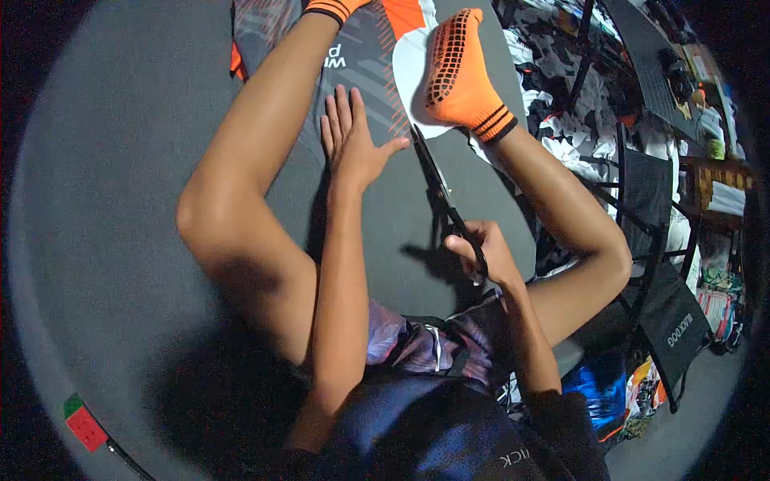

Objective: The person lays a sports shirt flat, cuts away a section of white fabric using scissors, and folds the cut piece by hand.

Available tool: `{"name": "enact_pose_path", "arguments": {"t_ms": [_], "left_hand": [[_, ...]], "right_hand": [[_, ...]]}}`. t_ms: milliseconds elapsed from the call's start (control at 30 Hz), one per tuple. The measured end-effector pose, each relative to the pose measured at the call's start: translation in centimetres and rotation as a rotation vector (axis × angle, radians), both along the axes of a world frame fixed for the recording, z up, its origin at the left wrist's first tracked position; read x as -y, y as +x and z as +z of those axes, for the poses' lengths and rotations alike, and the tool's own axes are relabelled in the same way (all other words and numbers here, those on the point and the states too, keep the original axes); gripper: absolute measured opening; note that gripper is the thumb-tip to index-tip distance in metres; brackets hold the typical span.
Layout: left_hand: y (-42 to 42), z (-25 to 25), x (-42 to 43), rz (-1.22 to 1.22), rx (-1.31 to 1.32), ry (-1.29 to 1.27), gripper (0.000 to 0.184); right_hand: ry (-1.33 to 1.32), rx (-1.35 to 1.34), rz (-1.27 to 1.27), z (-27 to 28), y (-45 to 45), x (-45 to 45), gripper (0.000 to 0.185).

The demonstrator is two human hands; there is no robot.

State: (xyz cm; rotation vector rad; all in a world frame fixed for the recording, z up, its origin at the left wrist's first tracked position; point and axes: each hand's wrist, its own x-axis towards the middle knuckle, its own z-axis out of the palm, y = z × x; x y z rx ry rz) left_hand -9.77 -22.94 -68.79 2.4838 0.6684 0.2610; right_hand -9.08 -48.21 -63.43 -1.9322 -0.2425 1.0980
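A grey printed fabric piece (353,104) with orange and white parts lies flat on the grey surface between the feet. My left hand (354,143) rests palm down on its lower part, fingers spread. Long black scissors (437,176) are in my right hand (484,250), whose fingers wrap round the handles. The blades point up and away, their tips at the fabric's lower edge by the white part (411,72), close to my left thumb. Whether the blades are parted is hard to tell.
An orange sock (465,72) covers the right foot beside the fabric; another (337,8) is at the top edge. Folding chairs (674,321), piled clothes (561,120) and a dark table (654,64) stand at right. A red and green item (86,427) lies lower left.
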Motion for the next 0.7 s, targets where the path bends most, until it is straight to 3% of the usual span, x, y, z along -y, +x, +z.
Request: {"name": "enact_pose_path", "arguments": {"t_ms": [700], "left_hand": [[-0.9,-0.7,0.7,0.019,0.04,-0.012,0.111]], "right_hand": [[0.101,0.036,-0.02,-0.7,0.0,-1.4,0.048]]}}
